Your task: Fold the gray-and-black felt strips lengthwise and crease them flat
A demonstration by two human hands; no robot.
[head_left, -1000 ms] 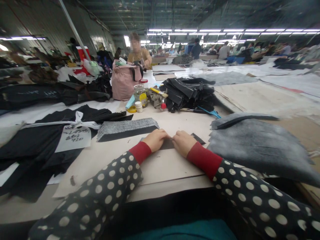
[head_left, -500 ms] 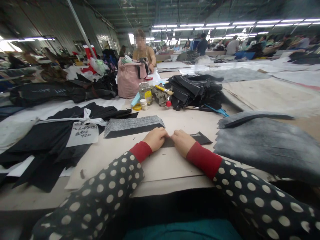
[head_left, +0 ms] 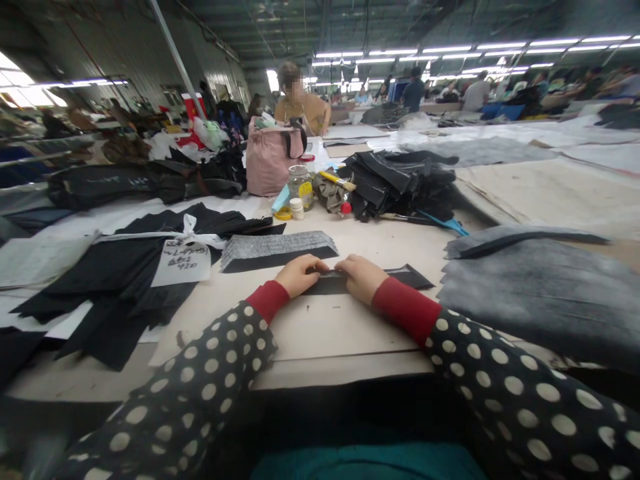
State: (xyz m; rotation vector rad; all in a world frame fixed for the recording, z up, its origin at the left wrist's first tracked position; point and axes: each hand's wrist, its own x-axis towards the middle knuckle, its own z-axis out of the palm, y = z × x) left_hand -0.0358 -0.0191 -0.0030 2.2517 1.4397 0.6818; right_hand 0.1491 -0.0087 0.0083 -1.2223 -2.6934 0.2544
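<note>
A dark fabric strip (head_left: 327,285) lies flat across the pale board in front of me, with a greyish fold along its far edge. My left hand (head_left: 300,274) is on its left part, thumb and forefinger closed at the folded edge. Close by on the right, my right hand (head_left: 363,279) pinches the same edge, covering the strip's middle. The strip's right end shows past my right wrist. Just beyond my left hand sits a stack of black and grey strips (head_left: 280,249), fanned out in layers.
Left lies a tied bundle of black pieces (head_left: 125,267) with a handwritten tag (head_left: 181,263). Grey layered pieces (head_left: 535,287) are at right. Behind stand a glass jar (head_left: 300,183), a brush (head_left: 337,180), a black fabric pile (head_left: 395,180) and a pink bag (head_left: 270,160). A person (head_left: 300,107) works beyond.
My left hand has slid left along the strip, widening the gap between my hands and baring more of the folded edge. The view has shifted slightly, and the person behind has moved an arm.
</note>
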